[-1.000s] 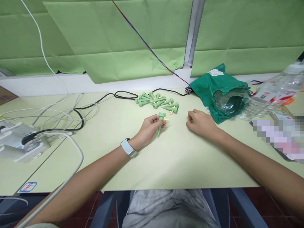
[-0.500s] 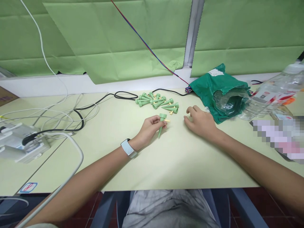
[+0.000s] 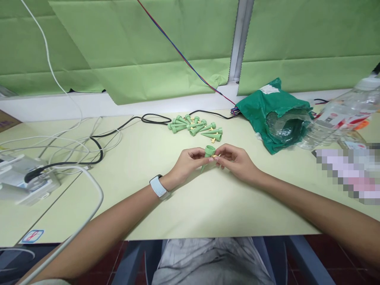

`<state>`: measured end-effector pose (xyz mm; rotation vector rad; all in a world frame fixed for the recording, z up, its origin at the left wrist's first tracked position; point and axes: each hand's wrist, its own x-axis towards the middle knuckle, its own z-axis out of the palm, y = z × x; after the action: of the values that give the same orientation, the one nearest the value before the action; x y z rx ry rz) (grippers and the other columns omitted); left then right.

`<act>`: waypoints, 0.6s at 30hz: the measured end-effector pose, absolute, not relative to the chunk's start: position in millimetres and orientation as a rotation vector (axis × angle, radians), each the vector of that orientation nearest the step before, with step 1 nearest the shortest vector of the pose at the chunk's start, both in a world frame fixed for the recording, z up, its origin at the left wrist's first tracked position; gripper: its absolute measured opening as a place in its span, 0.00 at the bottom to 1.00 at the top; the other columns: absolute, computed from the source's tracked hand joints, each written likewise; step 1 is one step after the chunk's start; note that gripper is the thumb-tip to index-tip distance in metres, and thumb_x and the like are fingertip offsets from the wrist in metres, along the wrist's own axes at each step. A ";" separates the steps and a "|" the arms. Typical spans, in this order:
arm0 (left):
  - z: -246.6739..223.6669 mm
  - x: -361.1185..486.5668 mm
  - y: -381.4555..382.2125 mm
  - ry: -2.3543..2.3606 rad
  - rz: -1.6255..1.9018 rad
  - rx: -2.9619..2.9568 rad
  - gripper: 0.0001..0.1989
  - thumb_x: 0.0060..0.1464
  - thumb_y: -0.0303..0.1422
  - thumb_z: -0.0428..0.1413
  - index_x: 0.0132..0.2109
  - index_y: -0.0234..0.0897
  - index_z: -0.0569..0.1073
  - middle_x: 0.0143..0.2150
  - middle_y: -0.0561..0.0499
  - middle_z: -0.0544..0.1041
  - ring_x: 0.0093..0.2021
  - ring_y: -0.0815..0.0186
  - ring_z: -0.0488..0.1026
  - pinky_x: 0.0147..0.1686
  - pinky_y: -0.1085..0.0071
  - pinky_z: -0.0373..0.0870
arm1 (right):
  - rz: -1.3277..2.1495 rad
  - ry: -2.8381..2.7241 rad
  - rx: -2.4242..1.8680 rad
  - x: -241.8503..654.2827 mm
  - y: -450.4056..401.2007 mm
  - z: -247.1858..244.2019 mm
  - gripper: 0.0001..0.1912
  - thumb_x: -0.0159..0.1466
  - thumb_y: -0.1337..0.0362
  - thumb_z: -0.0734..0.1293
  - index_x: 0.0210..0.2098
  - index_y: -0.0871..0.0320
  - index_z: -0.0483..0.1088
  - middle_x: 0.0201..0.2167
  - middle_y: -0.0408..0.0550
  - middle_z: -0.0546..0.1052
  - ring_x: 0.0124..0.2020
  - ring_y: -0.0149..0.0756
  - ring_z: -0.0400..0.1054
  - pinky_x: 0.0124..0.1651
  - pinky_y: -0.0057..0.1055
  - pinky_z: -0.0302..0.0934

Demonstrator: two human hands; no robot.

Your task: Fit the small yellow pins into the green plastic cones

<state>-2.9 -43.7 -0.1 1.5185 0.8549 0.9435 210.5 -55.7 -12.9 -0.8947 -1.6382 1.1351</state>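
A green plastic plant watering spike (image 3: 210, 150) with a round open cap end is held over the table by my left hand (image 3: 190, 163), its fingers closed around the body. The tip points down below the fingers. My right hand (image 3: 237, 161) meets it from the right, thumb and fingers pinched on the small yellow valve (image 3: 215, 157) at the spike's side. The fingers hide part of the valve. Behind my hands lies a pile of similar green watering spikes (image 3: 197, 128), several with yellow valves showing.
A torn green plastic bag (image 3: 261, 107) with clear wrapping lies at the back right, beside a large clear bottle (image 3: 341, 113). Tangled white and black cables and a power strip (image 3: 41, 184) occupy the left. A white cable (image 3: 99, 198) crosses over my left forearm.
My right hand has moved left from the bare table to the spike and has closed on its yellow valve. The spike has shifted slightly right, its open cap now tilted towards me.
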 end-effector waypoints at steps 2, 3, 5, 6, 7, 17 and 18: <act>1.2 -3.2 -43.5 0.809 0.918 1.495 0.14 0.53 0.39 0.69 0.43 0.34 0.82 0.41 0.45 0.81 0.42 0.61 0.76 0.43 0.65 0.70 | 1.216 -1.569 -0.879 208.9 -54.2 -12.4 0.15 0.63 0.51 0.74 0.38 0.56 0.73 0.34 0.46 0.77 0.33 0.36 0.75 0.33 0.32 0.70; 2.1 -3.2 -43.4 0.789 0.906 1.480 0.15 0.53 0.39 0.69 0.43 0.34 0.82 0.42 0.44 0.81 0.43 0.60 0.76 0.45 0.65 0.70 | 1.249 -1.528 -0.876 207.8 -53.4 -12.0 0.16 0.62 0.51 0.75 0.37 0.57 0.73 0.32 0.46 0.77 0.33 0.37 0.75 0.32 0.32 0.70; 3.2 -2.8 -43.0 0.772 0.894 1.451 0.15 0.53 0.38 0.69 0.44 0.33 0.82 0.43 0.44 0.81 0.44 0.60 0.77 0.48 0.63 0.71 | 1.288 -1.461 -0.881 206.0 -51.9 -11.0 0.18 0.60 0.50 0.76 0.36 0.57 0.72 0.31 0.46 0.78 0.33 0.37 0.76 0.32 0.31 0.71; 3.4 -2.5 -42.6 0.776 0.895 1.438 0.14 0.53 0.38 0.69 0.43 0.33 0.82 0.43 0.44 0.81 0.45 0.59 0.77 0.49 0.63 0.70 | 1.306 -1.436 -0.886 205.3 -51.2 -10.6 0.19 0.59 0.49 0.77 0.35 0.57 0.72 0.30 0.46 0.78 0.32 0.37 0.76 0.31 0.31 0.71; 3.2 -2.3 -42.3 0.783 0.901 1.428 0.15 0.52 0.38 0.70 0.43 0.33 0.81 0.43 0.44 0.81 0.44 0.59 0.77 0.49 0.63 0.70 | 1.324 -1.415 -0.894 204.9 -50.5 -10.3 0.19 0.59 0.49 0.77 0.35 0.57 0.72 0.29 0.46 0.78 0.30 0.36 0.75 0.30 0.31 0.71; 1.3 0.9 -43.5 0.819 0.938 1.490 0.14 0.49 0.38 0.71 0.38 0.33 0.80 0.37 0.47 0.79 0.39 0.63 0.75 0.44 0.65 0.70 | 1.522 -1.203 -0.901 204.2 -49.4 -6.5 0.16 0.53 0.55 0.79 0.31 0.58 0.73 0.25 0.42 0.77 0.19 0.26 0.64 0.23 0.26 0.63; 2.2 1.1 -44.1 0.824 0.938 1.491 0.14 0.49 0.37 0.71 0.38 0.33 0.80 0.36 0.47 0.78 0.39 0.63 0.74 0.43 0.66 0.70 | 1.528 -1.197 -0.898 204.1 -49.9 -5.4 0.17 0.52 0.55 0.79 0.31 0.58 0.73 0.26 0.43 0.77 0.20 0.26 0.64 0.23 0.26 0.64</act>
<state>1.1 -44.1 2.2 1.4906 0.8241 0.9380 204.1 -49.9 -5.4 -0.8982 -1.1969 1.5277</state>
